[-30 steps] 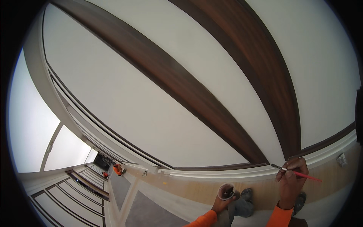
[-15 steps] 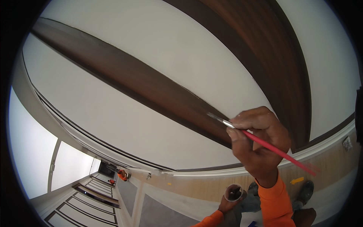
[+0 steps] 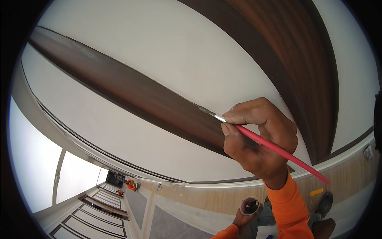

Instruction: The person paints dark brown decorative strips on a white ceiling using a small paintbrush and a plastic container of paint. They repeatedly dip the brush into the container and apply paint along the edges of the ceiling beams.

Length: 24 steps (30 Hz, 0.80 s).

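Note:
My right hand pinches a thin paintbrush with a red handle and silver ferrule, close to its bristles. The bristle tip meets the upper edge of a dark brown trim strip, along its line with the white wall panel. Lower down, my left hand is wrapped round a small cup with dark contents, likely paint. Both my sleeves are orange.
A wider wood-grained brown band curves down the wall at right. Below run a white baseboard and light floor covering with a yellow arrow. A person in orange crouches farther along the corridor, near bright windows.
My right hand has moved up and left, bringing the brush tip from over the strip onto its upper edge. The view has shifted slightly; the cup stays in my left hand.

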### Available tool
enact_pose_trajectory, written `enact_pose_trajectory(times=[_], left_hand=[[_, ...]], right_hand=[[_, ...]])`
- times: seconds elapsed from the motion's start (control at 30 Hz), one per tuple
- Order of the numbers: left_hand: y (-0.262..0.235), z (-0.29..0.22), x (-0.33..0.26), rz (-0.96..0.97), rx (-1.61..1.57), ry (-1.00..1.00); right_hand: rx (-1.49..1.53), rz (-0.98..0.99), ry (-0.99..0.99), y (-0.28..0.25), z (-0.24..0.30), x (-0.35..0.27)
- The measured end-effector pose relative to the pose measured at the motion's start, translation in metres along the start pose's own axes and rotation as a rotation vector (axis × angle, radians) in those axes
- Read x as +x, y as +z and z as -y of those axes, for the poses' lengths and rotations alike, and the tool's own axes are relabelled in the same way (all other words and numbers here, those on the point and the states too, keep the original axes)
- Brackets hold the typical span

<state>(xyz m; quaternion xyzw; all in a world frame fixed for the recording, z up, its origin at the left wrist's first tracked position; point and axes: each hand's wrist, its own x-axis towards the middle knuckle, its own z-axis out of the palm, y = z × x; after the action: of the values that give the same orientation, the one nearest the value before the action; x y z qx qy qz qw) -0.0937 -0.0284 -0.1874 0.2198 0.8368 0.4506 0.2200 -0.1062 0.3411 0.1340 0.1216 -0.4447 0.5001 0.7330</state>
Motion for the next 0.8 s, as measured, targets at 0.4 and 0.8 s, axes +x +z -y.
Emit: enact_pose_trajectory(times=[0.4,0.8], left_hand=[[-0.001,0.01,0.007,-0.006,0.123,-0.005],[0.005,-0.01,0.012,0.013,0.089,-0.02]], right_hand=[[-0.054,0.012,0.011,0.002,-0.001,0.005],[-0.101,0.073,0.017,-0.006,-0.001,0.006]])
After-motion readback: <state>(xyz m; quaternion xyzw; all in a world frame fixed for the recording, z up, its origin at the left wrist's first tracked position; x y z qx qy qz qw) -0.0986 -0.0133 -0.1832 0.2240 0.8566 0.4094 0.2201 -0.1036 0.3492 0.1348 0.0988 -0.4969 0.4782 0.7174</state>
